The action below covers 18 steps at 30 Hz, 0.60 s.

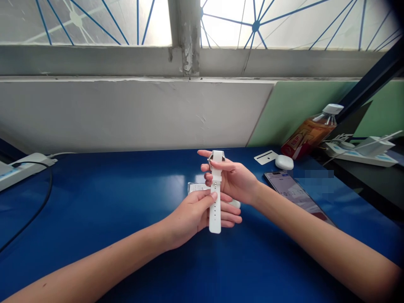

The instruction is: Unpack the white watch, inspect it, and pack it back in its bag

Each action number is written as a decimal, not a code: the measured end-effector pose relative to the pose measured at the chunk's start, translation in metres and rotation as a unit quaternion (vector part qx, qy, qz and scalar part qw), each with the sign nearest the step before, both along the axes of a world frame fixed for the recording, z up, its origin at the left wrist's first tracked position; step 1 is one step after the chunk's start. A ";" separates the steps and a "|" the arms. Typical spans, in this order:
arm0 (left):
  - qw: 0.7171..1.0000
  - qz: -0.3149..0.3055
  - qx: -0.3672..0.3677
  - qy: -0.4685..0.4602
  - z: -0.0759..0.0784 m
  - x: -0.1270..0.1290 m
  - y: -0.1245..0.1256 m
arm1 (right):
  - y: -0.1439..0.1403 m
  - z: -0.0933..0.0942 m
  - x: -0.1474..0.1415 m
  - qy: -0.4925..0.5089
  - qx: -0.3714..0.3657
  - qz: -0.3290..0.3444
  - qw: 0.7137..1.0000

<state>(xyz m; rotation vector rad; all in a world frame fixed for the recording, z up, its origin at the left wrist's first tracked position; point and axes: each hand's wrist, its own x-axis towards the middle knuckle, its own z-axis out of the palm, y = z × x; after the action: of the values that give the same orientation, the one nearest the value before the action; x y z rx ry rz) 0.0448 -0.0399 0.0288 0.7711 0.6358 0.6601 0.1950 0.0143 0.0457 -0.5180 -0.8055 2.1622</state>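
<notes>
A white watch with a silver case at its top and a long white strap hangs upright above the blue table. My right hand grips the case end from the right, thumb across the strap. My left hand holds the lower strap, thumb on its front and fingers behind. A small clear plastic bag lies on the table just behind my left hand, partly hidden.
A phone with a lit screen lies to the right, with a white oval case and white card behind it. An orange-labelled bottle leans at the far right. A power strip and black cable sit left.
</notes>
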 end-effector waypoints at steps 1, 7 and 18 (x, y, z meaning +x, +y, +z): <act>1.000 -0.004 -0.002 -0.014 -0.001 -0.001 -0.001 | 0.000 0.000 0.000 0.009 -0.014 -0.002 1.000; 0.988 0.010 0.088 -0.130 -0.005 -0.006 -0.008 | 0.005 0.005 -0.002 0.067 -0.055 -0.145 0.986; 0.974 0.128 0.174 0.070 0.006 -0.002 -0.002 | -0.019 -0.001 -0.016 -0.103 0.170 -0.232 0.952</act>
<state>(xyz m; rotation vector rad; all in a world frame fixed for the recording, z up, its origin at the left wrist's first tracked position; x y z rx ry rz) 0.0426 -0.0415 0.0346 1.0783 0.7681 0.9762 0.1786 -0.0044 0.0448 -0.6814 -1.0272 1.5179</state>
